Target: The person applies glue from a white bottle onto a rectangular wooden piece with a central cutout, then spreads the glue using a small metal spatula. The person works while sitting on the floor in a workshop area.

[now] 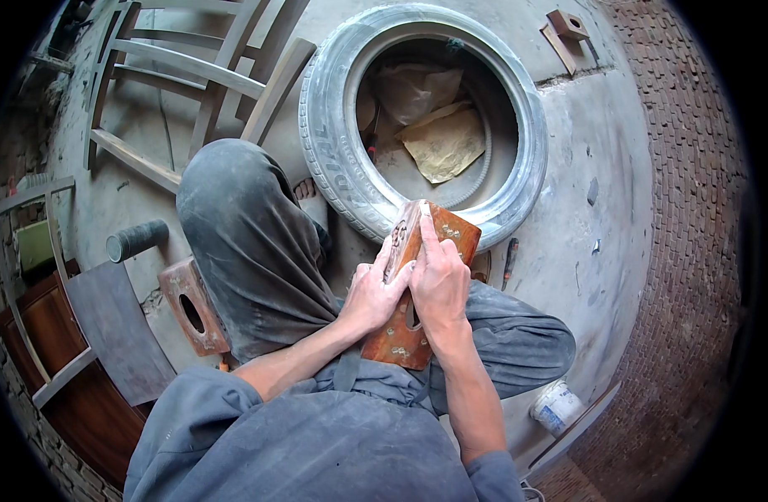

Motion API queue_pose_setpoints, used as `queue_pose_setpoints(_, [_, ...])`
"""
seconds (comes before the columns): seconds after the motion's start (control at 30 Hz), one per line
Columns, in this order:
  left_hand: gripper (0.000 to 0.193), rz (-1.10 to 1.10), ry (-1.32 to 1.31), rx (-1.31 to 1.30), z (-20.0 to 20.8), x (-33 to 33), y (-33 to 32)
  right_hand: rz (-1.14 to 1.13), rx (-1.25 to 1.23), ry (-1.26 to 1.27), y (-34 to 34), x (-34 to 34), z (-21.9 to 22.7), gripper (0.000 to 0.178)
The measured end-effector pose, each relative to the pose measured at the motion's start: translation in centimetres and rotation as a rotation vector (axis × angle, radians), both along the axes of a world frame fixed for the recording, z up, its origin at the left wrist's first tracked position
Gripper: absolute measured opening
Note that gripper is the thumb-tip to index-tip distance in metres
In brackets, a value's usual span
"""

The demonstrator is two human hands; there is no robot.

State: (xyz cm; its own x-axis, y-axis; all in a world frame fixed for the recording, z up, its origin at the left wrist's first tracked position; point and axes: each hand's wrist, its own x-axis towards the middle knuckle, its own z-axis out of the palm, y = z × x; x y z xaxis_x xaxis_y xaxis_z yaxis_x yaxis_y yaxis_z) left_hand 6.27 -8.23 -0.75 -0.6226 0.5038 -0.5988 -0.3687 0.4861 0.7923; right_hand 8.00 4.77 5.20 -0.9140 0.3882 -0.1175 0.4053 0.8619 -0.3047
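A reddish-brown wooden tissue box (459, 236) with an oval slot and small pale inlays lies tilted over my lap, its far end in front of the tyre's near rim. My left hand (369, 294) grips its left side, the thumb reaching toward my right hand. Across the top, my right hand (441, 276) holds the box, with the index finger stretched along the upper edge near the far end. Whitish dust coats the fingers. The box's left side looks pale and carved. Whether anything small sits beneath my fingers is hidden.
A dusty tyre (327, 138) lies ahead, with a yellowish sheet (442, 142) inside. Wooden chair frames (171, 75) stand far left. Another slotted box (202, 322) and a dark cylinder (137, 241) are left. A screwdriver (510, 261) and white tub (558, 407) lie right.
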Motion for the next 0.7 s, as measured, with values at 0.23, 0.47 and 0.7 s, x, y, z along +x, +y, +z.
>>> queue_pose_setpoints(0.23, [0.082, -0.071, -0.06, -0.054, 1.8, -0.6, 0.1, -0.011, 0.039, 0.055, 2.1, -2.9, -0.9, 0.057])
queue_pose_setpoints(0.47, [0.088, 0.052, -0.04, 0.024, -0.6, 0.0, 0.3, -0.005, -0.119, 0.179, 1.9, 0.0, 1.4, 0.052])
queue_pose_setpoints(0.7, [0.085, 0.007, -0.043, 0.031, 0.3, -0.5, 0.4, 0.057, -0.033, 0.111, 3.0, 1.7, 0.7, 0.054])
